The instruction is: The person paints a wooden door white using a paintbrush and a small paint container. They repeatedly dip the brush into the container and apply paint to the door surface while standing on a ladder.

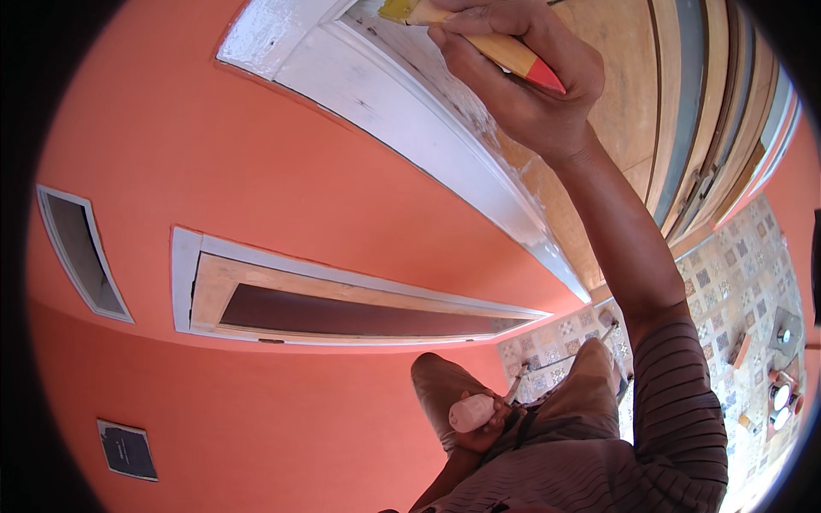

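My right hand is raised at the top of the view, its fingers wrapped round a paintbrush. The brush has a wooden handle with a red tip and a yellowish head, which is partly cut off by the upper edge. Its head is beside the upper part of a white-painted door frame; whether the bristles touch it I cannot tell. Down by my lap, my left hand grips a pale pinkish, rounded container. What is inside the container does not show.
Coral-orange walls surround the frame. A wooden door with grey strips stands to the right. Another white-framed door, a small framed opening and a dark wall plate are at left. Open cans stand on the patterned tile floor.
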`<state>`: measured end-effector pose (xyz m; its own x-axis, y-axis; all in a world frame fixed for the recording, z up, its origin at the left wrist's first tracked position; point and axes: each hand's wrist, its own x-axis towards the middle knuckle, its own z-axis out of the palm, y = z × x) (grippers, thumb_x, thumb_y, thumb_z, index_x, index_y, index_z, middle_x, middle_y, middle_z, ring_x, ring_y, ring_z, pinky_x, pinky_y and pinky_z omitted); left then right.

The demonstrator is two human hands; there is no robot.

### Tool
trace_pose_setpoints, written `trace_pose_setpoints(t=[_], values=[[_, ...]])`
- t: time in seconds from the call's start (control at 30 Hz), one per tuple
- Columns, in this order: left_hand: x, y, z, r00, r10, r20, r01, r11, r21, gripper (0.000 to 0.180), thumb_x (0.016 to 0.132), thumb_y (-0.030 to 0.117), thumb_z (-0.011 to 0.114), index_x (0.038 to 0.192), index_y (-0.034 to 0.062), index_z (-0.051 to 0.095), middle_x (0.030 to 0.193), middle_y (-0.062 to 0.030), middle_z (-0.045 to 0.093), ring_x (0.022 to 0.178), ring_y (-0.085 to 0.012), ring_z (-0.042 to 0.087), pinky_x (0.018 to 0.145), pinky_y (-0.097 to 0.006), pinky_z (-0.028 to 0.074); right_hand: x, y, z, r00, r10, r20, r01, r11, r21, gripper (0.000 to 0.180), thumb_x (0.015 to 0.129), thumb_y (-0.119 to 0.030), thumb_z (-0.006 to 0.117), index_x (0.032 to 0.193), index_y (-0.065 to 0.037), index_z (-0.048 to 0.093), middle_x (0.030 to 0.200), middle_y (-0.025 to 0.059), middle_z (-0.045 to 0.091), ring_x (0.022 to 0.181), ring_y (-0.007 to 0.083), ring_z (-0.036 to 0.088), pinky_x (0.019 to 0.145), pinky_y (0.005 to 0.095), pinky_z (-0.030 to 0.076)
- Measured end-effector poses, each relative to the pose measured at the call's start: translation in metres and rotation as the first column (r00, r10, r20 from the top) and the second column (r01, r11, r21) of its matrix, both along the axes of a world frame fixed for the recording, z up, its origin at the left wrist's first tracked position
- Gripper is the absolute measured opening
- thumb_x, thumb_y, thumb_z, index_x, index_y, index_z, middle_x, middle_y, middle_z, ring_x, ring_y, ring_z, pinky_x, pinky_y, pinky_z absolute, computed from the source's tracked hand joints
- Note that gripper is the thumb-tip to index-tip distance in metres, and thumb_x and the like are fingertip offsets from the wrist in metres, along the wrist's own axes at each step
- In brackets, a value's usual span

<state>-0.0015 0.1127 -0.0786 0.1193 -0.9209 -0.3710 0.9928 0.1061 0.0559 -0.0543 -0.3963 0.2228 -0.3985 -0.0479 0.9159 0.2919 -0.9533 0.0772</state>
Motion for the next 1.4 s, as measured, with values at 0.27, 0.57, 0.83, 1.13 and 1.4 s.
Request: trace_pose_setpoints(t=[0.27,0.57,0.83,1.13,1.4], values=[[0.001,-0.002,0.001,1.000,-0.020,0.002,0.020,1.000,-0.010,0.063,0.107,0.055,0.052,0.130,-0.0028,0.061,0.110,-0.0234,0.059,0.085,-0.0310,0.054,0.064,-0.034,0.051,-0.005,-0.011,-0.004,0.952,0.284,-0.116,-0.285,0.959,0.012,0.010,0.092,0.004,0.075,0.102,0.002,0.074,0.109,0.0141,0.076,0.101,0.0167,0.073,0.090,0.0296,0.057],[-0.002,-0.002,0.000,0.999,-0.008,0.052,0.010,0.999,-0.031,0.064,0.110,0.054,0.047,0.132,-0.0048,0.057,0.111,-0.0215,0.055,0.083,-0.0259,0.054,0.067,-0.033,0.051,-0.018,-0.026,-0.001,0.826,0.514,-0.233,-0.536,0.844,-0.037,0.008,0.095,0.002,0.073,0.101,-0.003,0.075,0.111,0.0106,0.075,0.102,0.0163,0.072,0.093,0.0315,0.056],[-0.001,-0.006,0.000,1.000,-0.013,0.026,0.013,1.000,0.002,0.063,0.107,0.053,0.052,0.129,-0.0050,0.061,0.109,-0.0234,0.058,0.084,-0.0297,0.054,0.062,-0.032,0.051,-0.010,-0.029,0.017,0.927,0.341,-0.153,-0.359,0.927,-0.108,0.016,0.093,0.008,0.071,0.103,-0.004,0.075,0.114,0.0096,0.077,0.107,0.0171,0.073,0.097,0.0339,0.058],[-0.002,-0.004,0.003,1.000,-0.007,0.012,0.006,0.999,0.053,0.063,0.106,0.053,0.054,0.128,-0.0054,0.061,0.108,-0.0230,0.058,0.081,-0.0280,0.051,0.063,-0.033,0.051,-0.003,-0.024,0.007,0.981,0.161,-0.110,-0.181,0.959,-0.219,0.028,0.089,0.011,0.070,0.113,-0.003,0.073,0.118,0.0114,0.076,0.107,0.0218,0.074,0.093,0.0336,0.060],[-0.005,-0.010,0.003,1.000,-0.013,0.006,0.012,0.999,0.043,0.062,0.107,0.052,0.052,0.128,-0.0053,0.061,0.107,-0.0236,0.057,0.081,-0.0283,0.051,0.062,-0.033,0.052,-0.008,-0.027,0.008,0.959,0.228,-0.166,-0.261,0.941,-0.215,0.026,0.088,0.011,0.071,0.110,-0.003,0.074,0.112,0.0104,0.076,0.102,0.0235,0.075,0.089,0.0343,0.059]])
